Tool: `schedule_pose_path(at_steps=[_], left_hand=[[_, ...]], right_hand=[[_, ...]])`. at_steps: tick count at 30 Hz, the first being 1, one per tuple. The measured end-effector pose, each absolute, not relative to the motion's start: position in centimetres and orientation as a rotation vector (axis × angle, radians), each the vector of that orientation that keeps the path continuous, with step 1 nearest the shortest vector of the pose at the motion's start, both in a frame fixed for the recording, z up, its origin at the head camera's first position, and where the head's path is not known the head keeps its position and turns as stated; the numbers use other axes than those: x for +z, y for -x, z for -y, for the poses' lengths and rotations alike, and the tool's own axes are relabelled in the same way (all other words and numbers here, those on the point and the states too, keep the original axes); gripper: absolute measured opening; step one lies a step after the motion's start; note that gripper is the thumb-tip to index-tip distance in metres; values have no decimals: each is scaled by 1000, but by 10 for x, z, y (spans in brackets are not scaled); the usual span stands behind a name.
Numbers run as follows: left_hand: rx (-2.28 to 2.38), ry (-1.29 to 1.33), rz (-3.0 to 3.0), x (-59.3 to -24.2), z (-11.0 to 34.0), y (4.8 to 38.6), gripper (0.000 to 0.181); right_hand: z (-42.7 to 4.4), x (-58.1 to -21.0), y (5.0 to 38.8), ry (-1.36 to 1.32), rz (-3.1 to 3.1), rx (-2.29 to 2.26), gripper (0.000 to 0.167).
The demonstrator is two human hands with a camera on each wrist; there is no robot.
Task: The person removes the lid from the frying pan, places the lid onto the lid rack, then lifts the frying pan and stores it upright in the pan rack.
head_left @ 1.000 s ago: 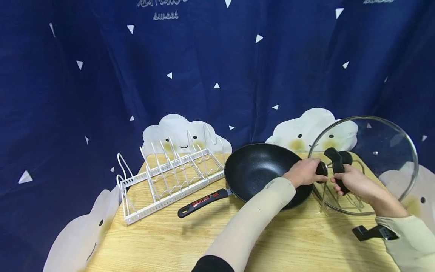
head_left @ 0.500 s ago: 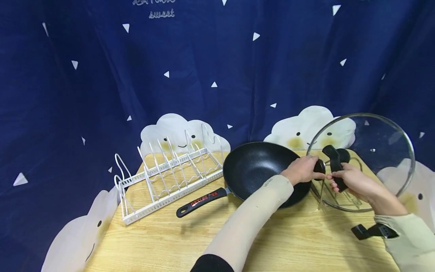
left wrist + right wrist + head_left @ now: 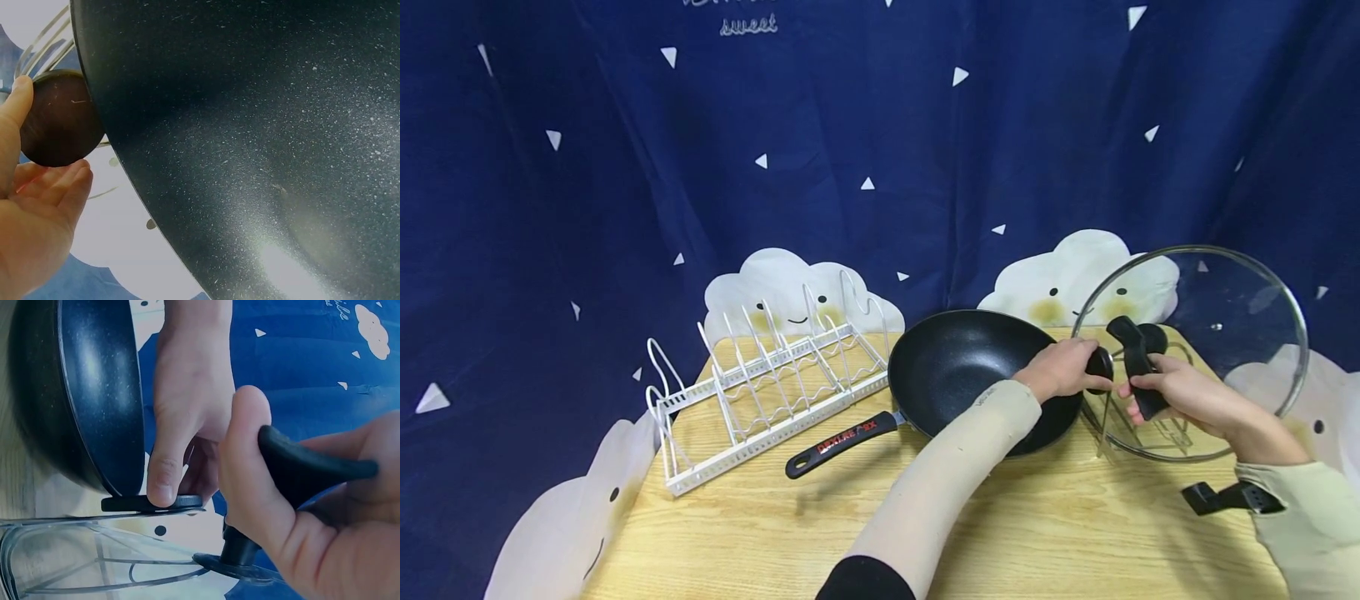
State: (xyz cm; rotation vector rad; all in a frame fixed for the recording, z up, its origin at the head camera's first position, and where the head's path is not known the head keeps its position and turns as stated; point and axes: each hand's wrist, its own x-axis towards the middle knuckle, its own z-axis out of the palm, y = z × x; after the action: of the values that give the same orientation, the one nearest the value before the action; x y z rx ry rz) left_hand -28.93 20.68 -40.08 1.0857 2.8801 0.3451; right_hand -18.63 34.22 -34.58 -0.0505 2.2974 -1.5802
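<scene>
My left hand (image 3: 1063, 367) reaches across the black wok (image 3: 958, 367) and holds a round black disc (image 3: 1100, 369) between thumb and fingers. This disc (image 3: 62, 119) sits just beyond the wok's rim in the left wrist view, at the near end of a thin wire stand (image 3: 131, 589). My right hand (image 3: 1198, 404) grips the black handle (image 3: 1131, 358) of a large glass lid (image 3: 1247, 304). That lid stands nearly upright at the wire stand, its handle turned left. In the right wrist view my fingers and thumb wrap the handle (image 3: 306, 469); how the lid meets the stand is partly hidden.
A white wire rack (image 3: 775, 392) with several dividers stands left of the wok. The wok's long handle (image 3: 842, 442) points toward the front left. Everything stands on a wooden table (image 3: 722, 542), with a dark blue curtain (image 3: 820, 125) behind it.
Both hands keep their holds on the disc and the lid handle. The whole scene has shifted slightly left and up with the head; the lid and wok look otherwise the same.
</scene>
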Motion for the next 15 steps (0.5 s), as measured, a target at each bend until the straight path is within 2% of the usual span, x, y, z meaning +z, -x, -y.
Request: schedule_pose_path(at_steps=[6, 15], left_hand=[[346, -1099, -2860, -399, -206, 291, 57], [347, -1085, -2836, -394, -208, 291, 57]], right_hand=[[-346, -348, 186, 83, -2290, -1568, 37], [-348, -344, 181, 95, -2313, -1550, 35]])
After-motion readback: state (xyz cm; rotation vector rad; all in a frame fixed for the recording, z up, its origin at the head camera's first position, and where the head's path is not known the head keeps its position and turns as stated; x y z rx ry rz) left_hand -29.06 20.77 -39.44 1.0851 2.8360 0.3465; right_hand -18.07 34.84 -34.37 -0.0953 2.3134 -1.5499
